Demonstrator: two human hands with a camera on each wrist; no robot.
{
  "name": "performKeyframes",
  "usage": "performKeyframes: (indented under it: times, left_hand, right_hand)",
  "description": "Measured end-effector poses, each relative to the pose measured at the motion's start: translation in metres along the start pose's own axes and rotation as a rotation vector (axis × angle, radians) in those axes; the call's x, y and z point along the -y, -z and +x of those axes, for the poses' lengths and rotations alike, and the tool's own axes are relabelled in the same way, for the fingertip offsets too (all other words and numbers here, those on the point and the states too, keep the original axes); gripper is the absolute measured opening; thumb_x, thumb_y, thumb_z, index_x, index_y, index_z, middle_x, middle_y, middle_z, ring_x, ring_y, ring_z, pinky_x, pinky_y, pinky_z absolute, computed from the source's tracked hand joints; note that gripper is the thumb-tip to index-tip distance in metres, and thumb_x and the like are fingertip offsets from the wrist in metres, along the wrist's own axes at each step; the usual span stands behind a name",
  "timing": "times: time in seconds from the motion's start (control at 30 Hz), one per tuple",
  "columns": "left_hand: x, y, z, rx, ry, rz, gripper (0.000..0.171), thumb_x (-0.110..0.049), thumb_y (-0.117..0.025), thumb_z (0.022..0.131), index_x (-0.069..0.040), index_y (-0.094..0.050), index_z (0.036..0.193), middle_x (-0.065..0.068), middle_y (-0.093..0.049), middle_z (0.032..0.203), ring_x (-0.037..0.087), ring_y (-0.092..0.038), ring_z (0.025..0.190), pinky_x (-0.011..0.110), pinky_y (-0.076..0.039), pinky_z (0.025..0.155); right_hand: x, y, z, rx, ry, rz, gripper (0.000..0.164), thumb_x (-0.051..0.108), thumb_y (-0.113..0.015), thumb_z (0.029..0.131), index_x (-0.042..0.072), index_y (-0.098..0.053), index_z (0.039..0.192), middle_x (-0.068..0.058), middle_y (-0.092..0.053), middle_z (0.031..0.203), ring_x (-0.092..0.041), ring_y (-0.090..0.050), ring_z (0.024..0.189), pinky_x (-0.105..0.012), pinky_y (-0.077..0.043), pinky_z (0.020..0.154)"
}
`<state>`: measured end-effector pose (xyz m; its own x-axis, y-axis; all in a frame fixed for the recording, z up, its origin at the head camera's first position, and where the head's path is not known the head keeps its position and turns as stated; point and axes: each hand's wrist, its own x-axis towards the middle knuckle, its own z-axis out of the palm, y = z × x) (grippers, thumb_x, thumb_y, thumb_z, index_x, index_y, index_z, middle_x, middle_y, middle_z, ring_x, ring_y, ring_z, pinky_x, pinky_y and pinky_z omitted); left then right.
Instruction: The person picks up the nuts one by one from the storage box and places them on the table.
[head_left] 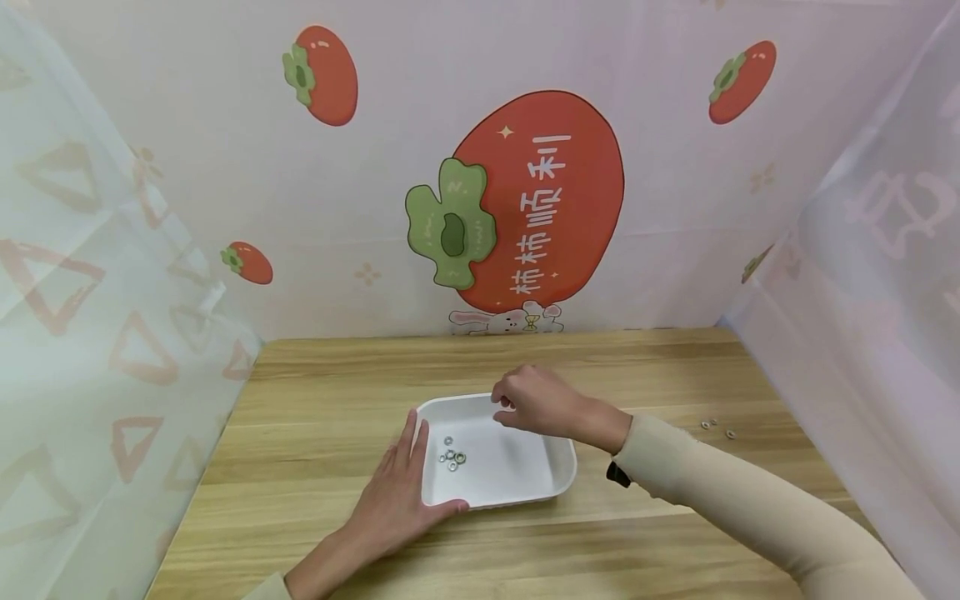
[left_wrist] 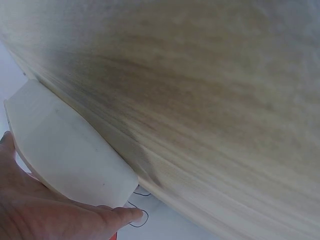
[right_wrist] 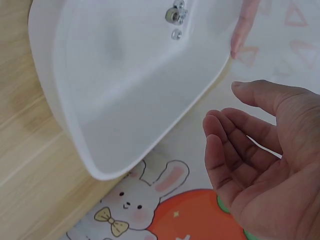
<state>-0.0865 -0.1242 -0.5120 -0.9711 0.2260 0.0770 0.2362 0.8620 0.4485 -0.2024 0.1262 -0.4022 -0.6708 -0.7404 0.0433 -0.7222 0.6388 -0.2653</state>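
Note:
A white tray [head_left: 495,454] with rounded corners stands on the wooden table, and several small metal nuts [head_left: 453,456] lie in its left part. My left hand [head_left: 397,487] rests against the tray's left end, with straight fingers along that side and the thumb at the near rim. In the left wrist view this hand [left_wrist: 60,212] lies along the tray's outer wall [left_wrist: 70,145]. Over the tray's far right part hovers my right hand [head_left: 536,402]. The right wrist view shows its fingers [right_wrist: 216,155] loosely bent, the thumb apart from them and nothing between.
A few small metal nuts [head_left: 706,425] lie on the right side of the wooden table [head_left: 322,417]. A white printed backdrop [head_left: 360,192] rises behind the table, and pale printed sheets [head_left: 90,292] hang at both sides.

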Motion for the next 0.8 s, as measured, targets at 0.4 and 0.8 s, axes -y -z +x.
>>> performKeyframes:
  times: [0.4,0.8]
  left_hand:
    - [-0.001,0.000,0.000,0.006,-0.005,0.007,0.132,-0.078,-0.076,0.078,-0.001,-0.020,0.168,0.015,-0.006,0.178,0.045,-0.037,0.152,0.057,-0.036,0.123]
    - [-0.001,0.002,0.000,-0.008,-0.019,-0.002,0.131,-0.080,-0.074,0.079,-0.001,-0.020,0.168,0.017,-0.007,0.178,0.044,-0.038,0.153,0.057,-0.034,0.125]
  right_hand:
    - [0.007,-0.026,0.018,0.115,0.017,-0.025,0.024,0.022,-0.086,0.091,0.008,-0.083,0.111,-0.002,-0.080,0.094,-0.009,-0.065,0.075,-0.024,-0.058,0.071]
    - [0.012,-0.053,0.031,0.234,0.052,-0.038,0.021,0.021,-0.083,0.094,0.012,-0.083,0.112,0.002,-0.080,0.102,-0.002,-0.064,0.079,-0.019,-0.056,0.072]
